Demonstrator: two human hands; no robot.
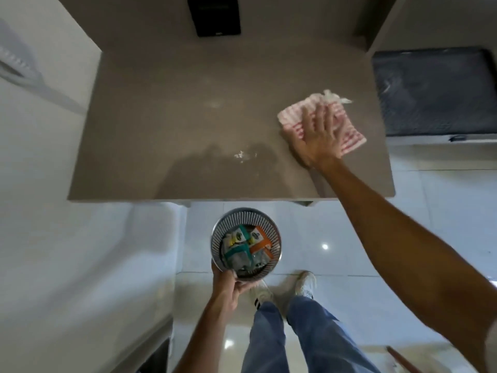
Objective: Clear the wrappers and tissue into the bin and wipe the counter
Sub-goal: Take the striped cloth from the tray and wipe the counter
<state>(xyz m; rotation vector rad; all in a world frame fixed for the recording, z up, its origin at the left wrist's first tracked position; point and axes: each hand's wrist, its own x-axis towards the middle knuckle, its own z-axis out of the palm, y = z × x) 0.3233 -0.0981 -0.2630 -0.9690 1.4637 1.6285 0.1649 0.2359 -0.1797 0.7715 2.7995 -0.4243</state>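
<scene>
A pink-and-white striped cloth (352, 137) lies on the right side of the grey-brown counter (188, 103). My right hand (316, 135) lies flat on the cloth with its fingers spread, pressing it onto the counter. Below the counter's front edge, my left hand (228, 285) grips the near rim of a small round silver mesh bin (219, 238) and holds it above the floor. Inside the bin lie teal and orange wrappers (251, 244) and some crumpled grey-white pieces.
A black box (213, 16) sits at the back of the counter. A dark tray-like surface (435, 92) lies to the right, a white appliance (40, 103) to the left. A wet sheen (242, 154) marks the counter's front. My legs and shoes stand on the white tiled floor.
</scene>
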